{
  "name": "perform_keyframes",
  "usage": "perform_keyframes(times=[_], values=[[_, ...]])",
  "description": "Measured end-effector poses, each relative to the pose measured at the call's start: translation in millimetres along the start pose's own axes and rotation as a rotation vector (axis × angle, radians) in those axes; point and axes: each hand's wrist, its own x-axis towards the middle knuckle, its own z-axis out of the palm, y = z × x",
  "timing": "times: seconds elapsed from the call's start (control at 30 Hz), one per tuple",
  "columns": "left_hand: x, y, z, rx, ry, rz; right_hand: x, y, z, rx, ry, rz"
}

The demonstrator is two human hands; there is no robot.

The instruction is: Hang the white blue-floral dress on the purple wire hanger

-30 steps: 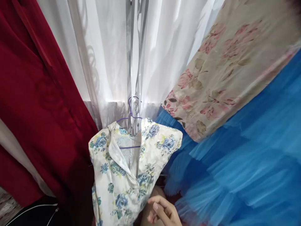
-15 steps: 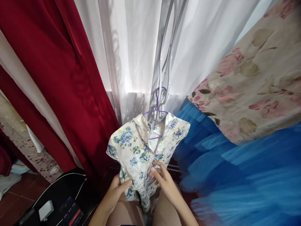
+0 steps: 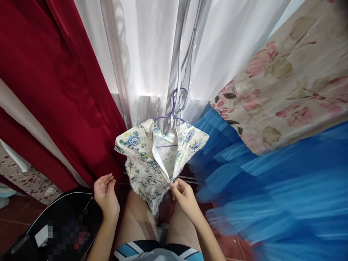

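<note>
A white short-sleeved blouse [image 3: 138,163] with blue and yellow-green flowers hangs on a purple wire hanger [image 3: 173,108] before me. Its collar spreads wide and the neckline gapes down to one point at the front. There my right hand [image 3: 185,195] pinches the blouse's front edge between thumb and fingers. My left hand [image 3: 106,195] is off to the left, apart from the blouse, its fingers loosely bent with nothing visible in them. The lower part of the blouse droops, crumpled, between my thighs.
White curtains [image 3: 146,54] with ribbon-like straps hang behind the blouse. A red curtain [image 3: 81,98] hangs at left, floral cloth [image 3: 282,83] and blue ruffled tulle [image 3: 272,195] at right. A black seat-like surface [image 3: 73,206] at lower left carries a white charger [image 3: 42,235] and blurred items.
My left hand has let go of the blouse's side and moved left. The right hand now pinches the front edge, pulling the neckline wider. The view has shifted slightly.
</note>
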Motion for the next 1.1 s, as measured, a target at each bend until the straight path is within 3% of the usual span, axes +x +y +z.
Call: perform_keyframes(times=[0.07,0.1,0.23,0.3,0.37,0.47,0.57,0.7,0.87,1.1], values=[[2.7,0.1,-2.3,0.089,0.035,0.132,-9.6,0.6,-2.0,0.027,0.003,0.018],[-2.4,1.4,-0.2,0.135,-0.042,0.143,-13.5,0.3,-2.5,0.041,0.004,0.031],[-51.0,14.5,29.6,0.273,-0.639,0.085,-23.4,-7.6,-0.3,0.075,-0.014,0.057],[-75.7,22.6,50.0,0.318,-0.806,0.112,-26.8,-14.1,2.6,0.083,-0.030,0.056],[-91.2,28.4,66.2,0.362,-0.839,0.126,-30.3,-19.6,6.5,0.101,-0.029,0.058],[-98.6,31.5,76.8,0.404,-0.784,0.105,-35.1,-23.3,13.2,0.151,-0.012,0.065],[-97.2,35.2,75.4,0.411,-0.774,0.127,-37.1,-23.1,18.9,0.198,-0.006,0.069],[-92.5,51.9,70.0,0.460,-0.864,0.199,-30.8,-24.8,23.2,0.280,0.063,0.072],[-83.3,62.1,64.4,0.465,-0.980,0.229,-6.7,-42.3,18.4,0.359,0.093,0.039],[-84.5,51.5,65.6,0.476,-1.116,0.269,44.3,-100.0,-3.6,0.436,0.136,-0.139]])
